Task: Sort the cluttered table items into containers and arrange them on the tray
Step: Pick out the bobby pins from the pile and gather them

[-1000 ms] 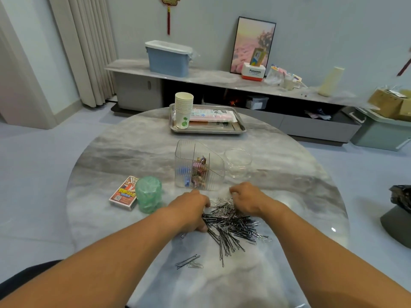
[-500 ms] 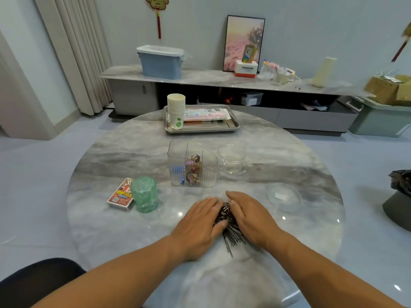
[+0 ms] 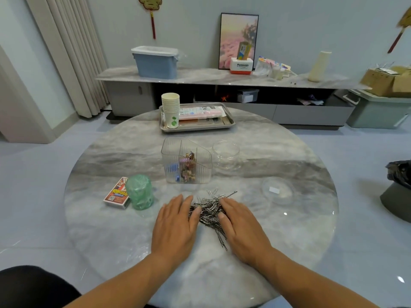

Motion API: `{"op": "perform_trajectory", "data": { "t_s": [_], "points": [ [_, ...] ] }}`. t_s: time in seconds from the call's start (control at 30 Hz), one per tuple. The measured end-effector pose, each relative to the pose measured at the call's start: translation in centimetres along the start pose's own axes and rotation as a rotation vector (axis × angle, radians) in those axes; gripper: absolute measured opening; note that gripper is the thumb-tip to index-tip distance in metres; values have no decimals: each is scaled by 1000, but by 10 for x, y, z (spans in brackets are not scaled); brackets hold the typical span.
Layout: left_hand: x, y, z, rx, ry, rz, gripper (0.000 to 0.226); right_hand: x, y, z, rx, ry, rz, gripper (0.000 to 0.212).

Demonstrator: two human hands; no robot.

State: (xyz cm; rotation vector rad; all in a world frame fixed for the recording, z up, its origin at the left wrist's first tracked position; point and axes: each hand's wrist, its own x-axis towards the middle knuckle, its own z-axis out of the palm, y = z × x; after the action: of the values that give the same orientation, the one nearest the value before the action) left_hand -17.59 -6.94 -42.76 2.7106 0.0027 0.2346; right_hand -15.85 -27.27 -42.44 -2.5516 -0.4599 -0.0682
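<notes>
A pile of silver paper clips and black hairpins point(image 3: 210, 213) lies on the round marble table point(image 3: 289, 236). My left hand point(image 3: 175, 225) lies flat with straight fingers against the pile's left side. My right hand point(image 3: 241, 225) lies flat against its right side. Behind the pile stands a clear divided organiser point(image 3: 186, 162) holding coloured clips. A clear glass jar point(image 3: 226, 154) stands to its right, and a clear lid point(image 3: 278, 190) lies nearer on the right. A metal tray point(image 3: 229, 124) at the far edge holds stacked paper cups point(image 3: 170, 110) and flat packets.
A green roll point(image 3: 139, 191) and a card box point(image 3: 116, 193) sit left of my hands. A dark chair back point(image 3: 33, 285) shows at bottom left. Beyond the table runs a low cabinet point(image 3: 222, 81) with a blue bin, boxes and a picture.
The scattered clips and pins have been swept into a tighter heap between my hands. Both hands went from curled over the spread to flat against the heap's sides.
</notes>
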Motion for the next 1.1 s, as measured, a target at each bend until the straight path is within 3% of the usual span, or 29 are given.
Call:
{"op": "perform_trajectory", "data": {
  "t_s": [0.13, 0.27, 0.4, 0.5, 0.6, 0.7, 0.8, 0.9, 1.0, 1.1],
  "points": [
    [3, 4, 2, -56, -24, -2, 71, 1, -3, 2, 87, 47, 57, 57],
    [22, 17, 7, -79, -82, 63, 70, 17, -3, 0, 100, 115, 187, 75],
    [39, 23, 11, -80, -159, 154, 62, 27, -1, 0, -3, 5, 154, 60],
    [41, 23, 10, -228, -198, 213, 57, 25, -3, -3, 62, -13, 63, 51],
    [43, 17, 5, -440, -213, 170, 50, 29, -5, -12, 273, 80, 111, 53],
    [50, 13, 3, -561, -185, 149, 49, 53, -3, -21, 451, 248, 182, 36],
    [62, 15, 4, -456, -195, 182, 54, 93, 7, -40, 317, 307, 144, 38],
    [69, 19, 10, -274, -256, 294, 60, 131, 22, -59, 129, 190, 121, 52],
    [73, 19, 11, -265, -272, 296, 59, 162, 31, -66, -45, 51, 130, 62],
    [78, 17, 12, -233, -286, 291, 62, 172, 35, -62, -119, -26, 160, 48]
  ]
}}
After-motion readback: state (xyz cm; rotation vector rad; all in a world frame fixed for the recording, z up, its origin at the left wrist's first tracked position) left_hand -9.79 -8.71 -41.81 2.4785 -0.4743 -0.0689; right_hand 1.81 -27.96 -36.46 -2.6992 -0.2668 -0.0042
